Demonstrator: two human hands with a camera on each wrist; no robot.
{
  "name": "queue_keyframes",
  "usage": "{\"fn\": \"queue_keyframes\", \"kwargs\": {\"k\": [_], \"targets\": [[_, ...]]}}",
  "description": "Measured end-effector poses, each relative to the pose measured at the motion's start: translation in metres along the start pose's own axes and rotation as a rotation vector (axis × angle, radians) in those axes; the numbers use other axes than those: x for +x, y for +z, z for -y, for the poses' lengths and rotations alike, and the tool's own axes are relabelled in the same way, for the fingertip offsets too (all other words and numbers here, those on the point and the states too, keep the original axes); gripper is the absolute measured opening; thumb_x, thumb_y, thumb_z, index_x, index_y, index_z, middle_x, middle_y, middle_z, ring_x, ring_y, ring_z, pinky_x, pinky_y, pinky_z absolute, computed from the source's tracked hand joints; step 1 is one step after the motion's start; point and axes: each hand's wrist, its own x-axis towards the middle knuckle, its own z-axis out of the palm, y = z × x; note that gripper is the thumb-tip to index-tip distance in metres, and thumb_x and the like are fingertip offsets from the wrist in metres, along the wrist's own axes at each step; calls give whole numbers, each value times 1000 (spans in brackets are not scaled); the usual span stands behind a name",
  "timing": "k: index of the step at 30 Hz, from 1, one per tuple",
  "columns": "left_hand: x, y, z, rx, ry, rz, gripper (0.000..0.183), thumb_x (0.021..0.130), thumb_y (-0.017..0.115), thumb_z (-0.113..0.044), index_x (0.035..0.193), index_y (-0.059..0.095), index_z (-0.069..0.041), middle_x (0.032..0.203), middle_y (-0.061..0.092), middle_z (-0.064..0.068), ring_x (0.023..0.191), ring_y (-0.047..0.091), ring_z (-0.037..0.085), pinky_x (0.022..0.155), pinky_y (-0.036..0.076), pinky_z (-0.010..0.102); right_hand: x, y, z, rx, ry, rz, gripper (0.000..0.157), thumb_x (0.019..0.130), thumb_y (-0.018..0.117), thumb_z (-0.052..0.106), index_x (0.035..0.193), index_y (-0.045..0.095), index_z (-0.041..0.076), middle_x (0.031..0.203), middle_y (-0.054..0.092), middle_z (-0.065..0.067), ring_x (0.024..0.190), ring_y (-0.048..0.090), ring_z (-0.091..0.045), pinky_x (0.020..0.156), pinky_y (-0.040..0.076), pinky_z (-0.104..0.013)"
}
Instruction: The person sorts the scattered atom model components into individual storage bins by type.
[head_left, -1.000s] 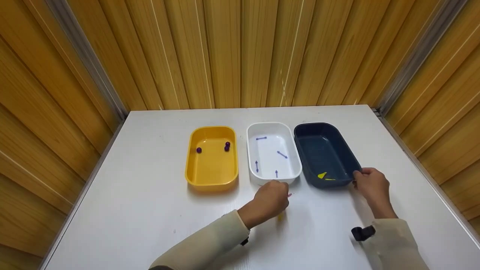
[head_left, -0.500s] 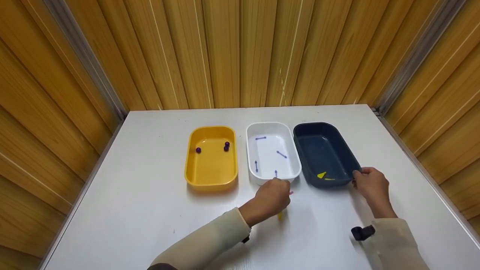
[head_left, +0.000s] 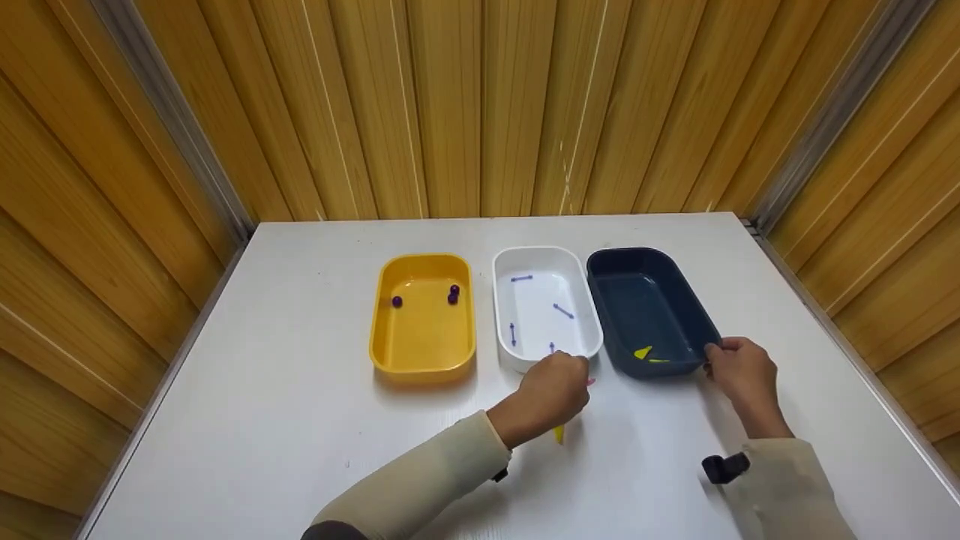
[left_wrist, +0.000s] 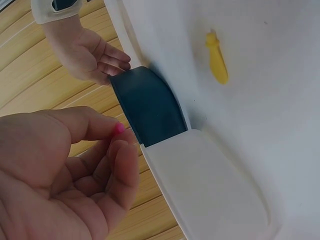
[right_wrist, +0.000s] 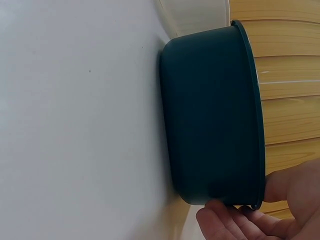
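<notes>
My left hand (head_left: 546, 394) is in front of the white bin (head_left: 504, 330), thumb and forefinger pinching a small pink thing (left_wrist: 119, 128); most of it is hidden by the fingertips. Below that hand, a yellow piece (left_wrist: 216, 59) with a knobbed end and a tapered body lies on the table. At the right, my right hand (head_left: 742, 382) grips the near right corner of the dark blue bin (right_wrist: 215, 115), thumb at the rim and fingers under it outside. Inside that bin are yellow pieces (head_left: 643, 352) at the near end. Several thin purple sticks (head_left: 563, 310) with thickened ends lie in the white bin.
A yellow bin (head_left: 424, 367) stands left of the white one, holding 3 dark purple balls (head_left: 397, 301). White and dark blue bins stand side by side. Wood-look panels (head_left: 480, 105) rise behind the white table (head_left: 300, 360) and at both sides.
My left hand has shifted slightly right, with the pink tip still showing beside it. More of the yellow piece on the table shows under it. The right hand stays on the dark blue bin.
</notes>
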Motion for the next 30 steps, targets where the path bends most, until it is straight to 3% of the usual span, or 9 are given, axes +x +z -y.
{"fn": "queue_keyframes", "kwargs": {"k": [12,22,30], "targets": [[4,-2,-4,-13,-28,15,11,95,67,-16,95,74,-8,82,71,3,67,56,9,58,48,20,-1,-1,1,-11,-12,-19,49,101,51,26,133,55,-11,107,74,-23,70,69,-8,60,52,-21],[9,-3,-13,-56,-46,61,12,96,68,-18,103,74,-10,87,72,1,70,57,7,59,48,17,-2,0,1,-12,9,-3,48,102,50,26,133,54,-11,110,73,-25,75,70,-13,61,51,-22],[9,-2,-14,1,-14,0,10,94,68,-16,98,75,-10,86,72,2,73,63,9,61,52,21,-3,1,1,6,-4,-7,48,102,51,26,133,55,-11,104,75,-21,73,71,-12,60,52,-21]]}}
